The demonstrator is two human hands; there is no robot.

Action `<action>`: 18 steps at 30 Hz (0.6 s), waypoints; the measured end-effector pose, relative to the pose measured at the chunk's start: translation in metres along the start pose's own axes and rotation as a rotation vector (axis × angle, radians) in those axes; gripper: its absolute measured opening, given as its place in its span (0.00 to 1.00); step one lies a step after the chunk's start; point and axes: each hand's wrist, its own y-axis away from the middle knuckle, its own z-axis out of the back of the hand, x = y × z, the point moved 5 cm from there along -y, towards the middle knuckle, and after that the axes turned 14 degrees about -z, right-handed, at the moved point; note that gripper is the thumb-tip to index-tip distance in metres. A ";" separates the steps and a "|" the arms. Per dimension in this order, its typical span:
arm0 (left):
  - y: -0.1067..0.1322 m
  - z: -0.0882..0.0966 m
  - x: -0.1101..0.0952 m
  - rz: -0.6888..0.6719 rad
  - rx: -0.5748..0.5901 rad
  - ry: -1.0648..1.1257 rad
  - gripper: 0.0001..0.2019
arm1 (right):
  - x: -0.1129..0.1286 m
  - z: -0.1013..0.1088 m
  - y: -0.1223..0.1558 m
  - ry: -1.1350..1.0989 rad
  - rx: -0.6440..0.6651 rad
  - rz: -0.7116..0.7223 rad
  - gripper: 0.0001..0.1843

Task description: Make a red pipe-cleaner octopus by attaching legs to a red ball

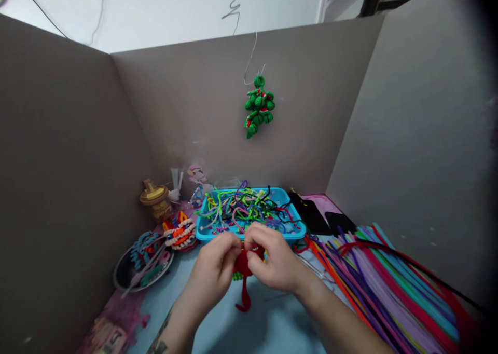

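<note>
Head camera view: a person's left hand (218, 258) and right hand (272, 255) are meeting just in front of a blue plastic tray (292, 234), pinching a red fuzzy-stem piece (243, 264) between them. Each thumb is pressing close against its forefinger at the piece's upper edge, leaving little visible gap; the exact contact points are hiding behind the knuckles. Both hands are sharing the small piece, presumably because two pinches are steadying it better than one. A curled red tail (245, 298) is hanging below it, on the side away from the tray, and bits of green are peeking out underneath.

Loose fuzzy-stem offcuts (249, 206) are filling the tray, whose raised walls are probably keeping them gathered. To its right, long fuzzy stems (397, 281) are lying roughly side by side, perhaps so that colors are easy to pick out. To its left, a metal bowl (116, 273) is holding tools and a blue coiled piece (144, 247). Above and behind the tray, a green leafy ornament (259, 105) is dangling from a bent wire (254, 48), seemingly for display at eye level.
</note>
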 end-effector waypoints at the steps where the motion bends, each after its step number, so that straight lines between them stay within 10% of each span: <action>1: 0.000 0.001 0.000 0.001 -0.006 0.005 0.10 | 0.000 0.000 0.000 -0.004 -0.001 -0.003 0.09; 18: 0.001 0.012 0.020 0.166 -0.244 0.230 0.09 | -0.017 0.002 -0.008 -0.256 0.055 -0.141 0.04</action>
